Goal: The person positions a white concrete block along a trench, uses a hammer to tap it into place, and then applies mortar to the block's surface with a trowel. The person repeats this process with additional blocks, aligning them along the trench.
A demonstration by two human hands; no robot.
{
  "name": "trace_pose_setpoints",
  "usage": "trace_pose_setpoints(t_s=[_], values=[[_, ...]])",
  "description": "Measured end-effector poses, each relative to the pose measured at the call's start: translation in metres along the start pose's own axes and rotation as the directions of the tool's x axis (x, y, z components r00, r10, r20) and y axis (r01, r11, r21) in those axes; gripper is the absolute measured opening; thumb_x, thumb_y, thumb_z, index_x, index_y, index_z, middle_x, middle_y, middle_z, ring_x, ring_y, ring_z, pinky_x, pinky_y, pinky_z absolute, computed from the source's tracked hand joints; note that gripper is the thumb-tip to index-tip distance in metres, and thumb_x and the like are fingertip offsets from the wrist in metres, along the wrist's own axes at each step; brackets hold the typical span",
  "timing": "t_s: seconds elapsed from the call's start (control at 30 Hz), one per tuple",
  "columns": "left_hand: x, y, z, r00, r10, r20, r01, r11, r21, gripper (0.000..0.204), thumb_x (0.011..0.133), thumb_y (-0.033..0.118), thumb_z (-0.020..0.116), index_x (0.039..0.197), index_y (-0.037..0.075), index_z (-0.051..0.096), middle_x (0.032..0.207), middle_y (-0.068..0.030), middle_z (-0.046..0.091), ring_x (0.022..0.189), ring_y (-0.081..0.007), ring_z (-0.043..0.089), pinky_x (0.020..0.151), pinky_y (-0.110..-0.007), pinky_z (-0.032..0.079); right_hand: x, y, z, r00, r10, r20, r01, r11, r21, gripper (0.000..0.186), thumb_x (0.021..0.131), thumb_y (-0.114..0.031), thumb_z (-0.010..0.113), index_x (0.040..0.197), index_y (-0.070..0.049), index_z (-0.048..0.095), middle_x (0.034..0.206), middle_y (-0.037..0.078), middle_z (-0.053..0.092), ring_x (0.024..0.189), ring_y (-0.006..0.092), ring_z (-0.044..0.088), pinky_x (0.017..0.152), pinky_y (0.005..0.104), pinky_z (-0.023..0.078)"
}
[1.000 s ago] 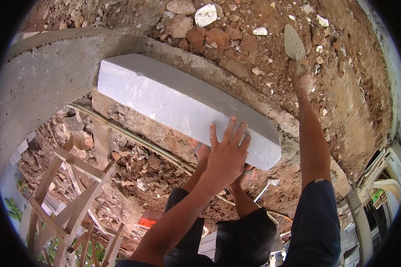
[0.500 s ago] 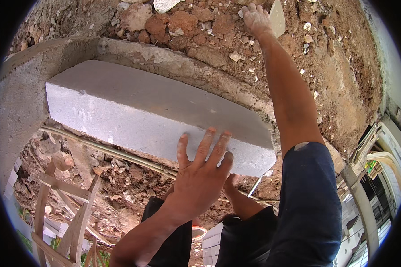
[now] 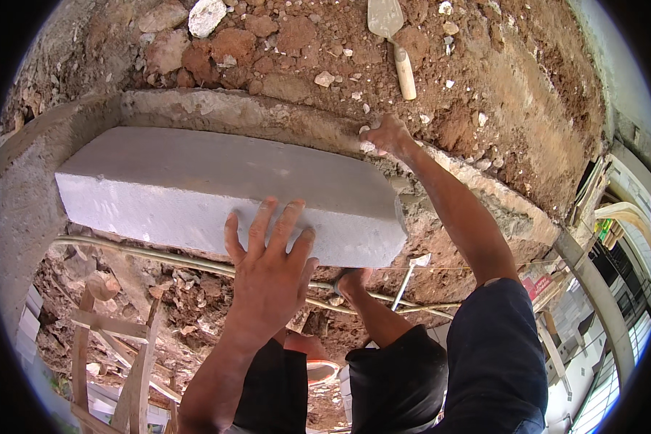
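A long pale grey block (image 3: 217,206) lies lengthwise in a channel along a rough concrete edge. On its front face rests my left hand (image 3: 271,257), open, fingers spread and holding nothing. Behind the block's right end, at the concrete edge, my right hand (image 3: 388,137) has its fingers curled in, seemingly around a small white stone (image 3: 367,146); the fingertips are partly hidden. Farther off, a trowel (image 3: 405,74) with a wooden handle lies on the reddish soil, apart from both hands.
Rough concrete (image 3: 25,173) rises left of the block. Thin pipes (image 3: 159,254) run below its front. A wooden frame (image 3: 112,325) stands lower left, and an orange-rimmed bucket (image 3: 322,371) sits by my legs. A metal rod (image 3: 405,286) leans near the block's right end.
My right hand has come back from beside the trowel to the concrete edge behind the block, uncovering the trowel's handle. My left hand stays on the block, while the view has shifted.
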State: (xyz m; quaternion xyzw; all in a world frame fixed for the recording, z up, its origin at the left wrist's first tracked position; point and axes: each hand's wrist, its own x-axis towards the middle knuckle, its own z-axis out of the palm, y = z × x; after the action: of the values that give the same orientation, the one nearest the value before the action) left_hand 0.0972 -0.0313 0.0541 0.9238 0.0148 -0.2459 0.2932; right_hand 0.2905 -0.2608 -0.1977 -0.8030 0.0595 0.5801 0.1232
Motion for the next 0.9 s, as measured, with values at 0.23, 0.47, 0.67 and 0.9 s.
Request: trace_pose_setpoints(t_s=[0.23,0.47,0.67,0.9], values=[[-0.002,0.001,-0.001,1.000,-0.009,-0.006,0.009,1.000,-0.010,0.037,0.081,0.022,0.071,0.115,0.009,0.063,0.146,-0.0118,0.042,0.142,-0.0378,0.029,0.112,-0.066,0.015,-0.025,-0.018,0.004,1.000,-0.002,-0.006,0.001,0.989,-0.146,0.041,0.083,-0.036,0.075,0.083,0.004,0.072,0.065,0.012,0.068,0.066,0.0169,0.069,0.062,0.0294,0.059],[-0.003,0.002,0.000,1.000,-0.005,-0.006,0.005,1.000,-0.025,0.037,0.083,0.023,0.070,0.116,0.009,0.062,0.147,-0.0126,0.042,0.142,-0.0380,0.029,0.113,-0.066,0.015,-0.008,-0.003,0.014,0.998,0.063,0.027,-0.061,0.997,-0.047,0.040,0.080,-0.044,0.077,0.075,-0.004,0.073,0.066,0.010,0.069,0.073,0.0167,0.070,0.070,0.0334,0.058],[-0.002,0.000,0.000,1.000,-0.005,-0.014,0.004,0.999,-0.045,0.035,0.083,0.023,0.070,0.115,0.009,0.064,0.147,-0.0116,0.042,0.143,-0.0370,0.029,0.113,-0.066,0.015,-0.009,0.016,0.027,0.996,0.046,-0.081,-0.041,0.997,0.062,0.040,0.075,-0.041,0.081,0.082,-0.003,0.072,0.081,0.013,0.071,0.078,0.0221,0.069,0.073,0.0368,0.057],[-0.003,0.000,0.001,1.000,-0.013,-0.010,0.013,0.999,-0.044,0.036,0.082,0.022,0.071,0.114,0.009,0.064,0.148,-0.0114,0.041,0.143,-0.0364,0.028,0.113,-0.066,0.015,-0.010,0.009,0.023,0.998,0.030,-0.051,-0.026,0.997,0.069,0.041,0.076,-0.039,0.083,0.089,-0.003,0.071,0.082,0.011,0.067,0.073,0.0207,0.064,0.070,0.0377,0.054]])
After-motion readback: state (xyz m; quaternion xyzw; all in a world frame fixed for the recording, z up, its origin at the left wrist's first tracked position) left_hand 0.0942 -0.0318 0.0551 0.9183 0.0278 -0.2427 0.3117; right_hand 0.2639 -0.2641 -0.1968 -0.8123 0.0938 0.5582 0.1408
